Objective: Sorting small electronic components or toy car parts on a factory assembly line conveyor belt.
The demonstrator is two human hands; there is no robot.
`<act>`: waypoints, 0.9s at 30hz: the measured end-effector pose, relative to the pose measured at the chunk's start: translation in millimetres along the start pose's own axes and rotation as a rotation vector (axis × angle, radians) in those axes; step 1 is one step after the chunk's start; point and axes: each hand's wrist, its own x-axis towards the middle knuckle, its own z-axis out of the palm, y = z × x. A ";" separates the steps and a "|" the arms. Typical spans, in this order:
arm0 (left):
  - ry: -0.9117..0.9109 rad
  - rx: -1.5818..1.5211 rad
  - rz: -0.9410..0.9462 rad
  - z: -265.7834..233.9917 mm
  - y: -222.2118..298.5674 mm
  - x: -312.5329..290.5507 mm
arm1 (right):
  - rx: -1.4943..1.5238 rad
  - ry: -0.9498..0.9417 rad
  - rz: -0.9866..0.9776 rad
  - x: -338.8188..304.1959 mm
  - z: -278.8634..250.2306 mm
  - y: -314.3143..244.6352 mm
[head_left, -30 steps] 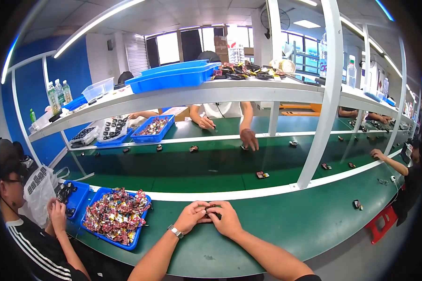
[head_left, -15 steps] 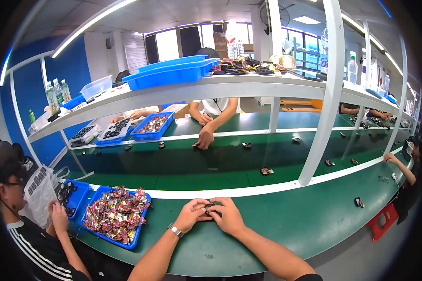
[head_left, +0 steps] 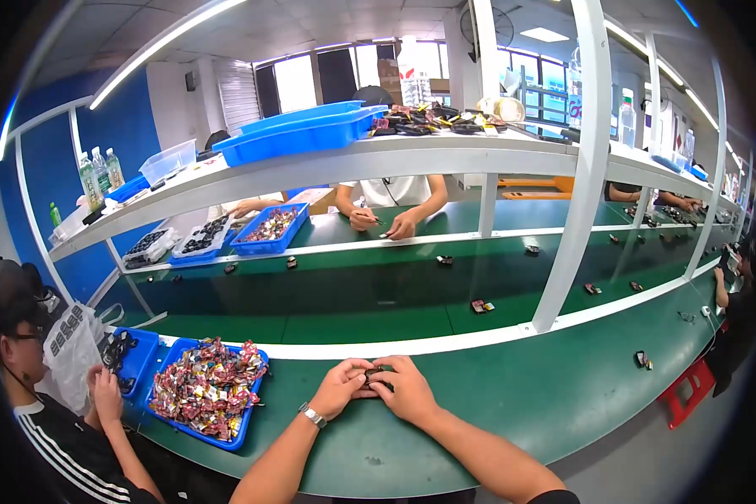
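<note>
Over the green tabletop [head_left: 479,378], my left hand [head_left: 341,389] and my right hand [head_left: 404,389] meet, fingers closed from both sides around one small dark part [head_left: 368,380]. My fingers cover most of it, so its exact kind does not show. The left wrist wears a metal watch. To the left of my hands stands a blue tray [head_left: 242,433] heaped with small red, yellow and silver electronic pieces [head_left: 206,388].
A white rail [head_left: 378,349] and post [head_left: 574,193] separate me from the dark green belt, where small assemblies [head_left: 481,307] lie spaced out. One assembly [head_left: 643,359] sits at right. A co-worker [head_left: 67,412] sits left beside another blue tray [head_left: 143,357]; a red stool [head_left: 687,396] is at right.
My hands stay together on the dark part, with small finger shifts. Across the belt, a co-worker's hand has drawn back from the belt to the far tabletop.
</note>
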 end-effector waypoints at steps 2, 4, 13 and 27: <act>0.006 -0.009 -0.007 -0.1 -0.7 -0.1 | -0.002 0.000 0.000 -0.6 0.8 0.1; 0.002 -0.012 0.000 0.3 -0.2 0.1 | 0.010 0.006 0.011 -0.4 0.7 0.5; -0.025 -0.045 -0.008 -0.4 0.0 -0.6 | 0.069 -0.021 0.070 -2.7 3.6 5.0; -0.047 -0.116 0.016 1.1 1.0 -2.4 | 0.000 0.065 -0.007 1.8 -1.7 -7.6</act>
